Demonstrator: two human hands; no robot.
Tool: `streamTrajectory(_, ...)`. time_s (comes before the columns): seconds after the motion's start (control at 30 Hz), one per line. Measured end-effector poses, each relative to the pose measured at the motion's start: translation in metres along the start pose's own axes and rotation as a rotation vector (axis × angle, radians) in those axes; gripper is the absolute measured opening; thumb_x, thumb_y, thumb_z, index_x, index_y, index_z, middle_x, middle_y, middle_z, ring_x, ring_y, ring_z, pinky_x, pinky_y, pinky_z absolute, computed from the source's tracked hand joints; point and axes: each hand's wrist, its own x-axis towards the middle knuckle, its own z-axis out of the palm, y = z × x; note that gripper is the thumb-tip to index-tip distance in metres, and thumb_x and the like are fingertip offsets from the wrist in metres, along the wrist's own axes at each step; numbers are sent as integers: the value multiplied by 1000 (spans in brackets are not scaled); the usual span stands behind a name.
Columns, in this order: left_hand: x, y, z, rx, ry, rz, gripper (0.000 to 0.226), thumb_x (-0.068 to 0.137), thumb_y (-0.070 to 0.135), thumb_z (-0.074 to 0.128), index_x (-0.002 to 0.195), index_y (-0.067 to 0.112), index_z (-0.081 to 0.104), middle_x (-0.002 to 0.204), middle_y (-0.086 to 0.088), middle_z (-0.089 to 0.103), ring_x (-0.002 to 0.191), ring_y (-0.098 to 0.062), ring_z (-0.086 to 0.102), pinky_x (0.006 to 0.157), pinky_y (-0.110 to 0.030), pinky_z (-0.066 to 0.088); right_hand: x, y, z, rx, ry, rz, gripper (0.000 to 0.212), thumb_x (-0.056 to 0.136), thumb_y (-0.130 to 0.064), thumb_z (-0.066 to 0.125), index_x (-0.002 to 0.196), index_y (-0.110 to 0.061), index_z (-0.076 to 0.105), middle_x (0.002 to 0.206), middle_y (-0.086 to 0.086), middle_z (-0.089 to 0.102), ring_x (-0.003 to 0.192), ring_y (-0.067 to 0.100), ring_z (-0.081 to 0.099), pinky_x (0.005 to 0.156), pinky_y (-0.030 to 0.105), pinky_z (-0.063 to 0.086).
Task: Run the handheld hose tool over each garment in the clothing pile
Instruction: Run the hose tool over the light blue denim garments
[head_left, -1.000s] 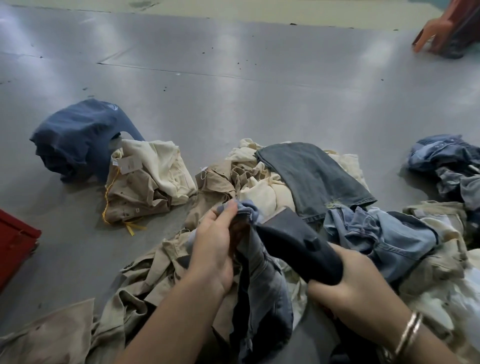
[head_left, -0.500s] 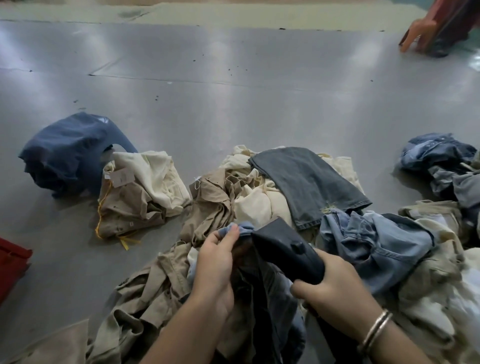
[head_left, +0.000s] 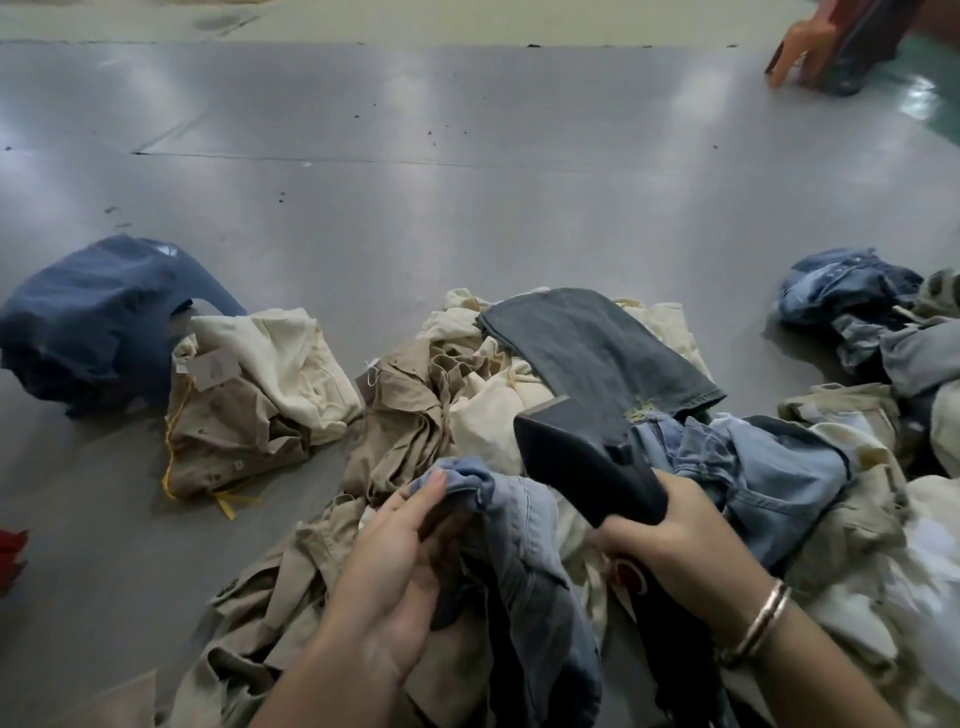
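Two hands work over one clothing pile (head_left: 467, 395) on the grey floor (head_left: 467, 182). The left hand (head_left: 395, 566), at 6 o'clock, pinches a bunched blue denim garment (head_left: 519, 545). The right hand (head_left: 675, 540), at 5 o'clock, wraps its fingers round one dark hose tool (head_left: 582, 452), whose long axis runs toward 11 o'clock, flat head leading. Two folded bundles (head_left: 249, 395) lie at 9 o'clock.

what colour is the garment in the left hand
Faded blue-grey denim garment, clearest in the head view.
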Motion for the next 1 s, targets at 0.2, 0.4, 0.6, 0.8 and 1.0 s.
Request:
streamTrajectory(0.2, 6, 11, -1, -18, 48, -3, 13, 93, 15, 54, 90, 11, 67, 63, -2, 71, 47, -8, 64, 43, -17, 51, -6, -1, 9, -144, -295, 61, 17, 58, -9, 71, 62, -16, 56, 45, -3, 54, 39, 8, 51, 41, 20, 39)
streamTrajectory(0.4, 3, 12, -3, 24, 43, 73, 11, 93, 12, 54, 94, 6, 63, 66, -7, 72, 51, -12, 67, 44, -19, 50, -6, 0, 15, -169, -155, -63, 25, 62, -2, 73, 57, -21, 57, 45, -4, 50, 38, 9, 48, 42, 23, 39)
streamTrajectory(0.6, -3, 5, -3, 149, 33, 179, 7, 93, 7, 54, 93, 4, 60, 67, -6, 72, 52, -9, 67, 42, -15, 47, -12, -3, 12, -269, -187, -29, 22, 60, -6, 72, 60, -16, 52, 42, -6, 48, 36, 6, 47, 39, 19, 36)
streamTrajectory(0.8, 2, -2, -2, 225, 44, 255, 4, 93, 6, 56, 92, 4, 59, 68, -4, 73, 55, -9, 68, 47, -15, 49, -14, 2, 8, -248, -189, 29, 19, 60, -4, 70, 60, -14, 54, 44, 0, 51, 36, 12, 52, 38, 21, 38)
streamTrajectory(1.0, 6, -8, -3, 255, 15, 268, 3, 92, 6, 57, 93, 3, 58, 74, -9, 74, 64, -14, 71, 54, -20, 54, -15, 2, 7, -211, -147, 57, 13, 48, -15, 62, 55, -13, 52, 44, 1, 50, 35, 12, 49, 37, 22, 37)
